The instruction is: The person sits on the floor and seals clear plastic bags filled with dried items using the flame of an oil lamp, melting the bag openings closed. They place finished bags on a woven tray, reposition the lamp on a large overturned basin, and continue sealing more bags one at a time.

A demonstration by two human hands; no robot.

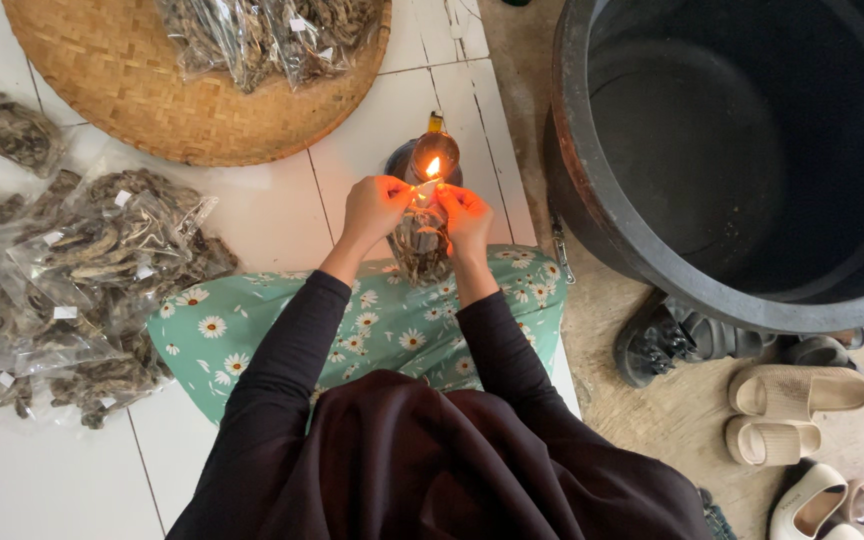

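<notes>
Plastic bag held to a lamp flame by two hands.
Clear packets of dried fish (82,270) lie well left of the left hand (374,207); both it and the right hand (468,216) pinch the top edge of a filled plastic bag (420,242) between them, just under the flame (433,167) of a small oil lamp (430,155); a black tub (742,150) stands right.

A round tan tray (132,90) is woven from rough cane; clear glossy plastic bags (102,250) are laid on smooth white floor tiles (42,480).
</notes>
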